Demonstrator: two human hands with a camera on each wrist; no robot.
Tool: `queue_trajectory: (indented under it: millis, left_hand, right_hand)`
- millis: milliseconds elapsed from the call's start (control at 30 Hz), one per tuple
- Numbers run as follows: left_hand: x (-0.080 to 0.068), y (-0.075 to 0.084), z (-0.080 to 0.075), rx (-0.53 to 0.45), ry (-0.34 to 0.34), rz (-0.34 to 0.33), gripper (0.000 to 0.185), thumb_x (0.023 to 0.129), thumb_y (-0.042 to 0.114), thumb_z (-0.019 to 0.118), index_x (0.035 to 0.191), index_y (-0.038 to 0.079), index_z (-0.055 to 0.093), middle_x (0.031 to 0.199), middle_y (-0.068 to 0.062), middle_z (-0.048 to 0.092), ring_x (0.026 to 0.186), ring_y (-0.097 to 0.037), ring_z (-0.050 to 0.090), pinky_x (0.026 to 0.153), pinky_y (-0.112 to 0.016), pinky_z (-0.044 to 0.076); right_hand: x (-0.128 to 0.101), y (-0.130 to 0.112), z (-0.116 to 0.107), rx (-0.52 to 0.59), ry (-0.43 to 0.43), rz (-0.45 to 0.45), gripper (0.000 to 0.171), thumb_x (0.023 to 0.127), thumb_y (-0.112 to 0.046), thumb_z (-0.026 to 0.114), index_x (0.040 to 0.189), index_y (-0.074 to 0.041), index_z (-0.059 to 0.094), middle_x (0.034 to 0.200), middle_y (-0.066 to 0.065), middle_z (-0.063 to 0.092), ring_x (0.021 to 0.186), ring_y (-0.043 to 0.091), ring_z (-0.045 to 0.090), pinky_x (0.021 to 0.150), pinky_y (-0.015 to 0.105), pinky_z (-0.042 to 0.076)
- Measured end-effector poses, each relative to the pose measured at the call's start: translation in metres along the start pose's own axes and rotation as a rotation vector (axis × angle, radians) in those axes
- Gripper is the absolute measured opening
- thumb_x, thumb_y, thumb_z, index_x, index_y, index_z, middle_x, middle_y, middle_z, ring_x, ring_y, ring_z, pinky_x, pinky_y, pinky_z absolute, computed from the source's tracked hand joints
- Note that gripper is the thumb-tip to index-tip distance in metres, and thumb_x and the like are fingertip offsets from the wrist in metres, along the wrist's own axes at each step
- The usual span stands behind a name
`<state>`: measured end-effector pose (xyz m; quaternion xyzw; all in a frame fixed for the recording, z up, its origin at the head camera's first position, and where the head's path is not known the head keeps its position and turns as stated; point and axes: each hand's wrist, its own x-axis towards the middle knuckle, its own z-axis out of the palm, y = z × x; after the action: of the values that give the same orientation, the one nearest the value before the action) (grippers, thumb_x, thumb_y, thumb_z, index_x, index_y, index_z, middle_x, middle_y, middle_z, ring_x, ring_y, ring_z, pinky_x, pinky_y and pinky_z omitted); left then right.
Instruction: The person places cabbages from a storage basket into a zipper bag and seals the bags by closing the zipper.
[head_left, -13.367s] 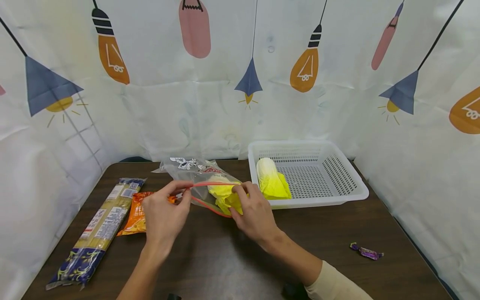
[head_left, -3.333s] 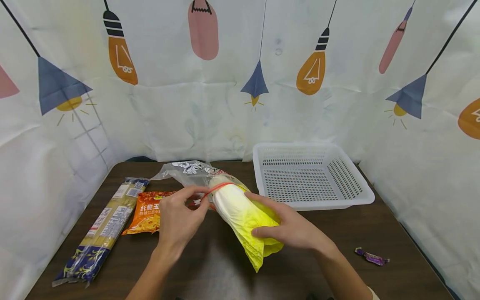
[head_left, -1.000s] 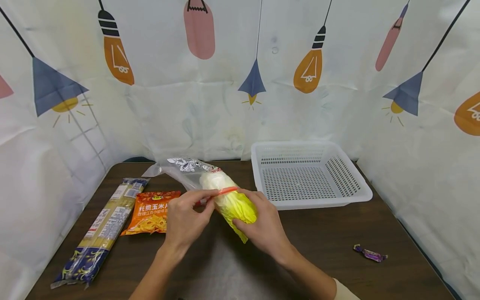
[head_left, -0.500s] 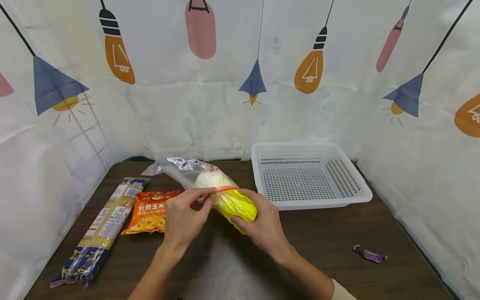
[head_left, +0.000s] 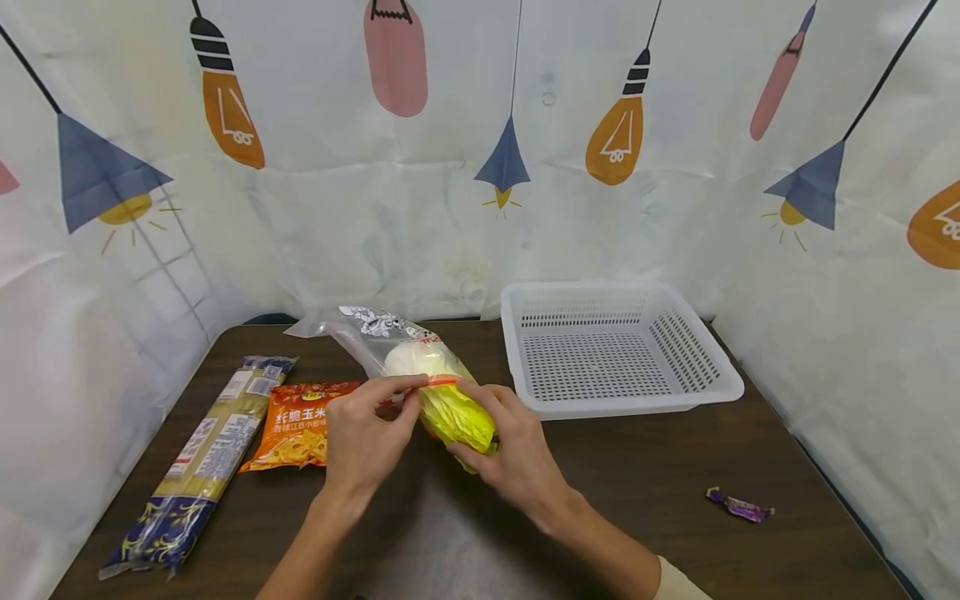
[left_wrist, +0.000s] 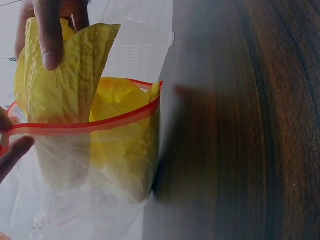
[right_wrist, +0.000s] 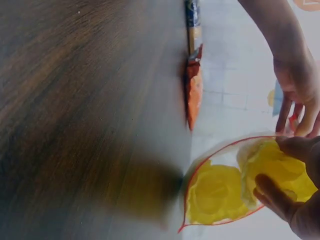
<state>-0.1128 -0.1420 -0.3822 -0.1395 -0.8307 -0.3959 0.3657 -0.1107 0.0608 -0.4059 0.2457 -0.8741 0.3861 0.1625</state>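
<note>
Dark wood-grain table, with white perforated basket at rear right. Long pasta pack and orange snack bag at left, the latter printed with Chinese characters, only "玉米" legible. Clear zip bag with red rim lying mid-table, mouth toward the viewer; black-and-white print near its far end, unreadable. Yellow cabbage partly inside the bag, leafy end protruding. Left hand pinching the red rim; right hand curled around the cabbage's leafy end. Likely light, soft, crushable leaves; firmer pale base better for gripping. Bag film probably slippery, best taken at the stiff rim. Purple candy at far right.
</note>
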Motion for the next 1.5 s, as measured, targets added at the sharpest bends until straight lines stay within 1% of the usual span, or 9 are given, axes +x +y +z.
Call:
queue_trajectory:
  millis: [200,333,467,733,900,1033,1167,1367,1500]
  left_hand:
    - [-0.001,-0.001,0.000,-0.015,0.003,0.013,0.024,0.079,-0.002,0.085,0.098,0.010,0.084,0.089,-0.002,0.080,0.072,-0.012,0.073,0.070,-0.014,0.057]
    - [-0.002,0.000,0.002,-0.030,-0.009,0.013,0.025,0.079,-0.002,0.086,0.100,0.011,0.084,0.091,-0.001,0.081,0.074,-0.012,0.074,0.072,-0.011,0.056]
    - [-0.003,0.001,0.003,-0.035,-0.021,0.006,0.024,0.079,-0.001,0.086,0.100,0.011,0.084,0.092,-0.001,0.081,0.074,-0.012,0.073,0.072,-0.011,0.055]
    - [-0.003,0.003,0.005,-0.057,-0.039,0.009,0.026,0.079,-0.004,0.085,0.100,0.012,0.084,0.093,-0.001,0.081,0.075,-0.011,0.073,0.071,-0.012,0.056]
    - [-0.003,0.004,0.006,-0.052,-0.047,0.018,0.027,0.080,-0.002,0.085,0.102,0.013,0.084,0.094,0.001,0.081,0.075,-0.009,0.072,0.071,-0.013,0.057]
    - [-0.003,0.003,0.006,-0.056,-0.047,0.034,0.028,0.080,-0.002,0.085,0.102,0.014,0.084,0.094,0.002,0.081,0.074,-0.009,0.071,0.070,-0.014,0.057]
    - [-0.002,0.002,0.006,-0.065,-0.045,0.051,0.028,0.080,-0.003,0.084,0.102,0.014,0.084,0.093,0.002,0.081,0.074,-0.010,0.070,0.069,-0.014,0.056]
    - [-0.002,0.002,0.005,-0.082,-0.046,0.059,0.028,0.079,-0.004,0.083,0.101,0.014,0.084,0.091,0.001,0.080,0.072,-0.010,0.068,0.069,-0.013,0.055]
    - [-0.001,0.002,0.005,-0.085,-0.051,0.051,0.028,0.080,-0.004,0.083,0.102,0.014,0.084,0.094,0.000,0.081,0.074,-0.011,0.070,0.070,-0.014,0.056]
  right_hand:
    - [0.002,-0.002,0.000,-0.026,0.009,-0.053,0.074,0.076,-0.013,0.094,0.142,-0.025,0.063,0.134,0.008,0.062,0.115,0.026,0.066,0.096,0.039,0.059]
    - [0.003,-0.002,0.003,-0.151,0.032,-0.105,0.078,0.074,-0.008,0.093,0.144,-0.023,0.062,0.141,0.010,0.060,0.113,0.029,0.069,0.096,0.041,0.060]
    - [0.003,0.000,0.008,-0.234,0.075,-0.108,0.078,0.074,-0.014,0.095,0.142,-0.016,0.058,0.136,0.008,0.065,0.107,0.025,0.072,0.093,0.040,0.061]
    - [0.009,0.003,0.008,-0.028,0.084,0.066,0.060,0.074,-0.020,0.096,0.121,-0.015,0.058,0.113,0.002,0.073,0.098,0.018,0.070,0.088,0.036,0.061]
    - [0.011,0.007,0.009,0.087,0.107,0.166,0.050,0.076,-0.023,0.095,0.109,-0.016,0.058,0.112,0.002,0.076,0.097,0.016,0.072,0.086,0.036,0.061]
    - [0.012,0.007,0.011,0.175,0.093,0.204,0.046,0.078,-0.020,0.093,0.110,-0.017,0.060,0.116,0.002,0.076,0.099,0.015,0.072,0.087,0.033,0.061]
    - [0.012,0.005,0.016,0.195,0.106,0.166,0.045,0.079,-0.016,0.092,0.114,-0.017,0.064,0.115,0.000,0.075,0.096,0.013,0.071,0.085,0.030,0.061]
    - [0.011,0.004,0.022,0.054,0.137,0.014,0.048,0.078,-0.004,0.090,0.119,-0.013,0.066,0.120,0.004,0.070,0.105,0.018,0.069,0.092,0.034,0.061]
    - [0.011,0.004,0.024,0.076,0.144,0.039,0.049,0.077,-0.001,0.089,0.120,-0.013,0.068,0.121,0.006,0.064,0.109,0.022,0.068,0.091,0.034,0.061]
